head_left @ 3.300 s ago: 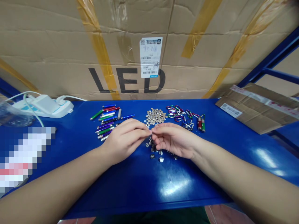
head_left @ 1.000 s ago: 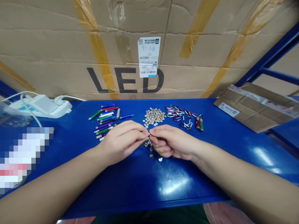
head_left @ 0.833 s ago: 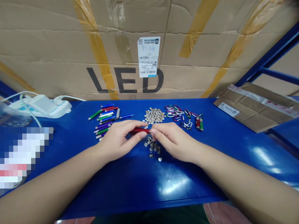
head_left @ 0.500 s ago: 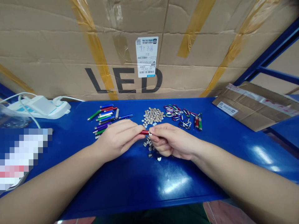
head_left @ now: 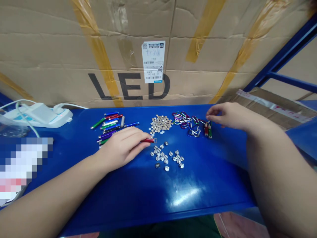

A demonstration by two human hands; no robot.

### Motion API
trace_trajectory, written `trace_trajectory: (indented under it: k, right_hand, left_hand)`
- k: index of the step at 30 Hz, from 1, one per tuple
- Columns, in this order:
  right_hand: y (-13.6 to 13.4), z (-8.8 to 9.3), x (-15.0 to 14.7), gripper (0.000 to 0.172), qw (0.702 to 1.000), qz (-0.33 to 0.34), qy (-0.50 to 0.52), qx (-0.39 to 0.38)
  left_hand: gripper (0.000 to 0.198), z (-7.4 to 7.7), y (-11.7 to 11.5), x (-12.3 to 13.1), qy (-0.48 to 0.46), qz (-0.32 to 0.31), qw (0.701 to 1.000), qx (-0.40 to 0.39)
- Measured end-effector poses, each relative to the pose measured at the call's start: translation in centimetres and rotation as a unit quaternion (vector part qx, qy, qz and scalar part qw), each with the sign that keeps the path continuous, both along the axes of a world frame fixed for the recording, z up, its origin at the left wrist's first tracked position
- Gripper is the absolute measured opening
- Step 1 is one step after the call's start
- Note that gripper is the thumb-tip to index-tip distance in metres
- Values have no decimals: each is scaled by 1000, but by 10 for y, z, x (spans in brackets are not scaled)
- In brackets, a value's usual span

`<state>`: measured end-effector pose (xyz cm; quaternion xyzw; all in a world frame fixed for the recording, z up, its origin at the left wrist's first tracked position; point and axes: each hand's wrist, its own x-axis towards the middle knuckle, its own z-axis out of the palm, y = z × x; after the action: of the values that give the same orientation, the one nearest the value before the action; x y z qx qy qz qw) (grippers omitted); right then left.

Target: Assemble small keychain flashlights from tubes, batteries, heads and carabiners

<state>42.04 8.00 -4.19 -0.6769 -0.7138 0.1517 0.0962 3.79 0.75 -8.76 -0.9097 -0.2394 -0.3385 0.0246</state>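
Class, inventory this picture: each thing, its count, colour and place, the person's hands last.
cardboard carton: one, tan, yellow-taped, behind the table.
table top: one, glossy blue, under everything.
power strip: one, white, far left.
pen-shaped metal tubes: many, mixed colours, left of centre.
button cells: many, silver, heaped centrally.
slotted metal screws: about thirty, silver, scattered in front of the cells.
carabiners: many, multicoloured, right of the cells.
flattened cardboard: one, brown, far right.
left hand: one, holding a red tube, on the table.
right hand: one, open, above the carabiners.
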Motion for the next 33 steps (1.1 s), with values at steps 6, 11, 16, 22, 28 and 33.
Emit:
trace_trajectory:
  k: [6,11,16,22,28,33]
  right_hand:
    - [9,-15,15,29,979,-35,71,-187]
    - [13,-25,19,22,969,-66,85,-221]
    - [26,-35,53,22,962,-138,102,-211]
    - [25,-35,55,17,963,-119,116,-212]
    - [16,-30,37,15,959,-90,106,-246]
    - [18,-25,32,16,988,-48,-8,-144]
  left_hand:
    - [12,1,1,0,1,-6,999,-39]
    - [12,1,1,1,3,-9,999,-48]
    - [13,1,1,-1,3,-2,999,-52]
    - [13,1,1,0,1,-2,998,-57]
    - [13,1,1,-1,-3,-6,998,-59]
    - [13,1,1,-1,-5,-5,998,-61]
